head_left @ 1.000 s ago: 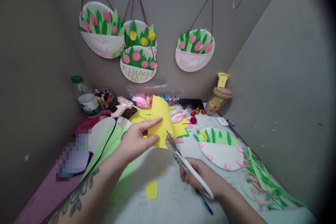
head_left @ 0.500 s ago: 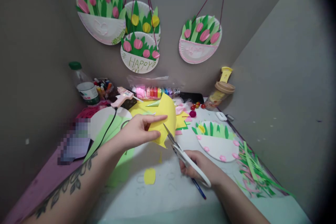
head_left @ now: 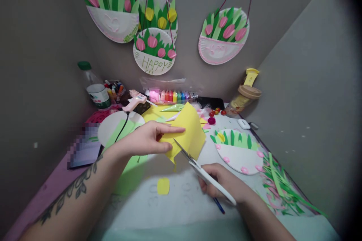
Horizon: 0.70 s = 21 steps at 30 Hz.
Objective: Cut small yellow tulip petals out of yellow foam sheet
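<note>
Over the table (head_left: 181, 211), the left hand (head_left: 149, 138) is pinching yellow paper (head_left: 194, 124) between thumb and straightened fingers; the right hand (head_left: 224, 180), fingers curled, is holding white-handled scissors (head_left: 210, 180) slantwise against it.

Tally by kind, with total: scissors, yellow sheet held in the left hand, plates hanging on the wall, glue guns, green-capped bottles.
Scissors: 1
Yellow sheet in left hand: 1
Hanging plates: 4
Glue gun: 1
Green-capped bottle: 1
Total: 8
</note>
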Tool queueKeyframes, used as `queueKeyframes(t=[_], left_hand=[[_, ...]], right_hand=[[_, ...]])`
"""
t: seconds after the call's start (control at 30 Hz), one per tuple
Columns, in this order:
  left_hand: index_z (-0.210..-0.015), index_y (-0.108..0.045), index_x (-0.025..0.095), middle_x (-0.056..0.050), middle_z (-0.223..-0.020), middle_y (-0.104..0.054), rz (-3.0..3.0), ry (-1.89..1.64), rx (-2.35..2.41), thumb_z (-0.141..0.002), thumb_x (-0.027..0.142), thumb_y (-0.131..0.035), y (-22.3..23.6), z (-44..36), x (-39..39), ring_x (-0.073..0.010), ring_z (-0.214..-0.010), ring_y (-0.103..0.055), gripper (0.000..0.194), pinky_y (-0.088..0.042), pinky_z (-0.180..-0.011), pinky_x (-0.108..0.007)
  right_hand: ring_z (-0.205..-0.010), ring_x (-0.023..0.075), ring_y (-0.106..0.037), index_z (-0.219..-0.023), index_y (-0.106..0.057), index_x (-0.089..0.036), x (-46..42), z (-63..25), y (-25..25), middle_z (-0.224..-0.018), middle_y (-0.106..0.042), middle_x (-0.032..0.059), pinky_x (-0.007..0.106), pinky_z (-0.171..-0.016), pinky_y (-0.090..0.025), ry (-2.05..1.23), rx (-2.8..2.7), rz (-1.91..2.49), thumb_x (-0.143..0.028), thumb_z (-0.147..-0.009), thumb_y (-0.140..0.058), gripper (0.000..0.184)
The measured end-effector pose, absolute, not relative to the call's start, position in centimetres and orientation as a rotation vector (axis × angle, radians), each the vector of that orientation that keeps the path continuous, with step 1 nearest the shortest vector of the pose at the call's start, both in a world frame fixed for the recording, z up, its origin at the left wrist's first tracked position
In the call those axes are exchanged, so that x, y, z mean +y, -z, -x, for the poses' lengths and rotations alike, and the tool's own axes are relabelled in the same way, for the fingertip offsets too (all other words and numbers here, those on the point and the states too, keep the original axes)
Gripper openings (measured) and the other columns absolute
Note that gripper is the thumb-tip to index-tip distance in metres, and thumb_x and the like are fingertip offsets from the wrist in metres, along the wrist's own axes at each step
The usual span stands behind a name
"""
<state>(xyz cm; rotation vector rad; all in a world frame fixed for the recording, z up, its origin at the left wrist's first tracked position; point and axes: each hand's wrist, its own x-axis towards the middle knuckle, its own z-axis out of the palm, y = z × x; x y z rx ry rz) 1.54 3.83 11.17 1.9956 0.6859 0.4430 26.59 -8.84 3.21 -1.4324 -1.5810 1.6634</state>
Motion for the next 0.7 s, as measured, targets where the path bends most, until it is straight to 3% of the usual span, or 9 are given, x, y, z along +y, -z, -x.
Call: queueKeyframes(t=[0.27,0.43,0.7], left_hand=[[-0.116,-0.067,0.027,-0.003,-0.114,-0.070,-1.887,-0.559,0.667,-0.068,0.018,-0.067,-10.9,-2.1,3.8,-0.0212,-0.092,-0.065,0.049,-0.052,-0.071,-0.025],[-0.113,-0.069,0.027,-0.002,-0.108,-0.073,-1.890,-0.572,0.679,-0.066,0.019,-0.068,-11.1,-2.1,3.7,-0.0178,-0.077,-0.065,0.047,-0.050,-0.061,-0.023],[-0.117,-0.067,0.029,0.001,-0.091,-0.073,-2.011,-0.502,0.652,-0.070,0.020,-0.064,-11.4,-1.7,3.8,-0.0095,-0.060,-0.052,0.049,-0.040,-0.052,-0.019]], right_hand=[[-0.061,0.0125,-0.050,-0.069,-0.061,-0.015,-8.8,-26.8,-2.1,-0.065,-0.060,0.0001,0.022,-0.055,-0.040,-1.678,-1.587,1.326,-0.025,-0.060,-0.062,0.014],[-0.060,0.0123,-0.051,-0.071,-0.061,-0.015,-8.9,-26.8,-1.7,-0.065,-0.060,0.0001,0.022,-0.056,-0.041,-1.697,-1.584,1.311,-0.028,-0.062,-0.063,0.016],[-0.057,0.0119,-0.046,-0.067,-0.060,-0.015,-8.8,-26.7,-2.2,-0.059,-0.055,-0.0009,0.021,-0.051,-0.036,-1.706,-1.592,1.358,-0.033,-0.060,-0.065,0.019]])
